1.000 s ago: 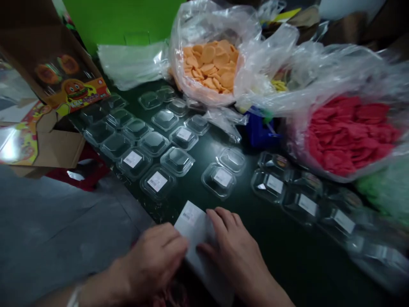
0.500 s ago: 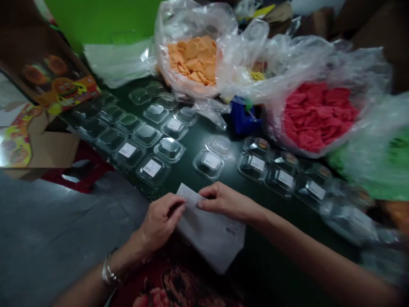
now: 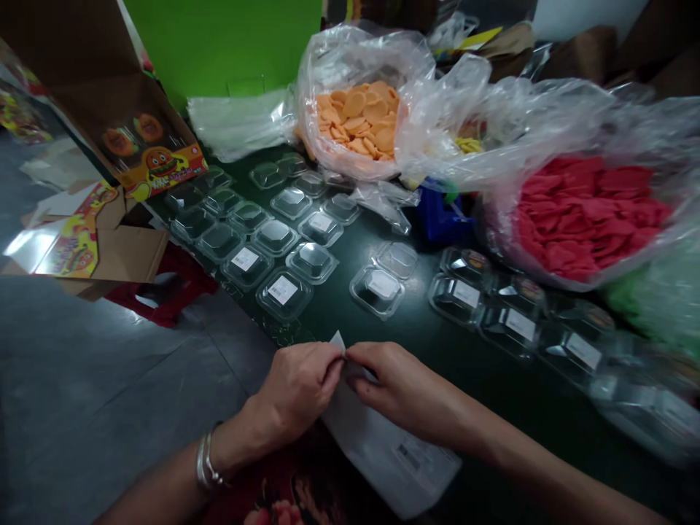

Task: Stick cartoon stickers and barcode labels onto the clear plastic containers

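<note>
A white sticker sheet (image 3: 391,452) lies on the near edge of the dark green table (image 3: 437,357). My left hand (image 3: 298,390) pinches the sheet's far corner, fingers closed. My right hand (image 3: 391,383) meets it at the same corner, fingertips pinched on the paper. Beyond my hands stand several small clear plastic containers (image 3: 284,292), some with white labels on their lids. Another row of containers (image 3: 514,321) runs off to the right.
Clear bags hold orange discs (image 3: 364,120) at the back and red pieces (image 3: 588,215) at the right. A blue object (image 3: 440,215) sits between them. Printed cardboard boxes (image 3: 147,153) stand at the left, over a grey floor (image 3: 82,394). A green panel (image 3: 230,44) is behind.
Both hands have shifted from lying on the sheet to pinching its far corner together. The camera view has swung slightly, showing more of the sheet's near end.
</note>
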`<state>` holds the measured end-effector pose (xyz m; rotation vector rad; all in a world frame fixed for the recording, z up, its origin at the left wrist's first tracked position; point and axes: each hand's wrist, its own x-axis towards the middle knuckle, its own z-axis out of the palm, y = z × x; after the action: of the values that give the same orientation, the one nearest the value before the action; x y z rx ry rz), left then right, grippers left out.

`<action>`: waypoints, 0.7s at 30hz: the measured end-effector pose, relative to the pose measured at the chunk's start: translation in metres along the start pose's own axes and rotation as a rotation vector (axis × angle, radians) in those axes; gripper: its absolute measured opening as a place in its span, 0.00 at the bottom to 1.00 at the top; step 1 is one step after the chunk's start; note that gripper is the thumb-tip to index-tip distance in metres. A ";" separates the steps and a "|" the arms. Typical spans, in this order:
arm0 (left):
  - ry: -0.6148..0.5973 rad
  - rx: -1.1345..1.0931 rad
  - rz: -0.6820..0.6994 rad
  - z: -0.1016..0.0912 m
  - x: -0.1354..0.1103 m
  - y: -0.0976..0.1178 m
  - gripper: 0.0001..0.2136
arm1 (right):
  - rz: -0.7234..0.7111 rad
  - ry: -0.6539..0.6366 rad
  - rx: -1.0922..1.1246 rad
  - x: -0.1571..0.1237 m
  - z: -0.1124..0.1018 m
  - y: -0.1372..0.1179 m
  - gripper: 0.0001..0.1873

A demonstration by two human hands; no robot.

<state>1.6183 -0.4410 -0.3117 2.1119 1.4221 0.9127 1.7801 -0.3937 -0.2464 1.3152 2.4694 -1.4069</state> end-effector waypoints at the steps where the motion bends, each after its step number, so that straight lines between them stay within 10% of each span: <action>1: 0.014 0.017 0.010 -0.001 -0.001 0.001 0.09 | 0.002 0.000 0.033 0.001 0.002 0.001 0.09; 7: 0.013 -0.126 -0.162 -0.019 -0.008 0.007 0.08 | 0.014 -0.016 0.173 -0.002 0.010 0.007 0.08; 11: 0.205 -0.356 -0.406 -0.064 -0.027 -0.016 0.06 | 0.039 0.069 0.311 0.000 0.021 -0.014 0.06; 15: 0.824 -0.485 -0.510 -0.145 -0.076 -0.059 0.02 | 0.002 0.198 0.694 0.046 0.087 -0.062 0.06; 17: 1.131 -0.491 -0.451 -0.182 -0.107 -0.073 0.04 | 0.009 0.044 0.882 0.087 0.136 -0.084 0.05; 21: 1.278 -0.399 -0.455 -0.201 -0.157 -0.080 0.05 | 0.114 -0.111 0.872 0.163 0.205 -0.095 0.09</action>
<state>1.3807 -0.5577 -0.2709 0.7185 1.8526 2.2447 1.5350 -0.4558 -0.3648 1.3522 1.6837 -2.5652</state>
